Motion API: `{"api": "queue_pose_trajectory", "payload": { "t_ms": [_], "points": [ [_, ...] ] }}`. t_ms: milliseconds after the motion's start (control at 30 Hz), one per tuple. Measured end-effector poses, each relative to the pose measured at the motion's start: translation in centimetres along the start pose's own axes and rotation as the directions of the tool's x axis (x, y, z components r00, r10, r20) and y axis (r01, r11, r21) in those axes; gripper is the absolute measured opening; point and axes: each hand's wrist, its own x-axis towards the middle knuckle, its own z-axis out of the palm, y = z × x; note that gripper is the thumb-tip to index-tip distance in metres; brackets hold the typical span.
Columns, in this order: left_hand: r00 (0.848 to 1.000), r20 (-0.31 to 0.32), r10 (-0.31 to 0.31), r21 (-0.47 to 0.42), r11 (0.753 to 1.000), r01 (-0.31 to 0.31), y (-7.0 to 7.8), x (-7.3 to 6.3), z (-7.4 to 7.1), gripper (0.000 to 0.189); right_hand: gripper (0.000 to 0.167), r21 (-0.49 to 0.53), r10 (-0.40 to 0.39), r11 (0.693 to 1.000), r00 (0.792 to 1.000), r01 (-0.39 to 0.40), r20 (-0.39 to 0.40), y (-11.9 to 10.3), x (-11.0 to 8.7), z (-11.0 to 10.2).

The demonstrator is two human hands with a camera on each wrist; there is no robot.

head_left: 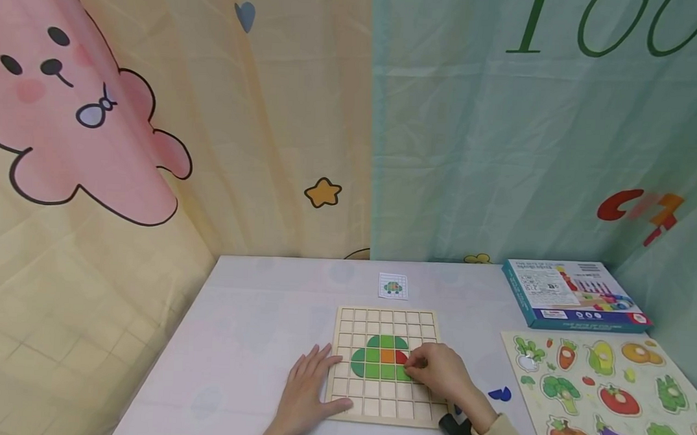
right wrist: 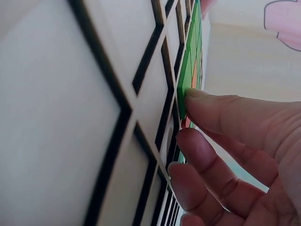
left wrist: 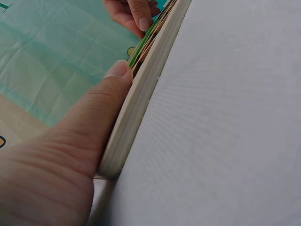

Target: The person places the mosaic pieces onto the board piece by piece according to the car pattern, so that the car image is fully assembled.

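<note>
A wooden grid board (head_left: 385, 408) lies on the white table, with green, orange and red tiles set in its middle cells. My left hand (head_left: 305, 397) rests at the board's left edge, fingers spread and thumb over the near left part; its thumb (left wrist: 106, 96) touches the rim in the left wrist view. At the pattern's right side, my right hand (head_left: 440, 372) pinches a green tile (right wrist: 185, 82) between thumb and a forefinger largely hidden behind it. Directly above that tile is a red piece (head_left: 401, 357), beside orange tiles (head_left: 387, 355).
Behind the board lies a small picture card (head_left: 393, 286) showing a coloured figure on a grid. Blue pieces (head_left: 501, 394) lie right of the board, near my right forearm. A boxed set (head_left: 579, 296) and a vegetable puzzle board (head_left: 595, 379) occupy the right side. Curtains hang behind.
</note>
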Motion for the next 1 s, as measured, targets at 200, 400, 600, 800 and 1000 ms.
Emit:
{"api": "queue_pose_trajectory", "payload": {
  "t_ms": [200,400,600,800,1000],
  "points": [
    [1.0,0.009,-0.004,0.002,1.0,0.004,0.0,0.1,0.0,0.079,0.004,0.051,-0.008,0.999,0.999,0.006,0.032,0.2,-0.4,-0.6],
    [1.0,0.014,-0.009,-0.001,1.0,0.009,0.0,0.1,0.0,0.08,0.006,0.131,0.047,0.99,0.998,-0.042,-0.035,0.7,-1.2,-2.4],
    [1.0,0.009,-0.003,0.006,1.0,0.003,-0.1,0.1,0.1,0.08,0.005,0.116,0.127,0.986,0.988,-0.116,-0.092,2.2,-2.4,-4.8],
    [1.0,0.004,-0.003,0.014,1.0,0.003,-0.1,0.1,0.1,0.08,0.008,0.081,0.197,0.978,0.976,-0.19,-0.094,4.0,-3.4,-6.1],
    [1.0,0.011,-0.011,0.002,1.0,0.011,-0.2,0.0,0.2,0.081,0.012,0.072,0.254,0.965,0.967,-0.252,-0.022,5.2,-3.7,-6.1]
  ]
}}
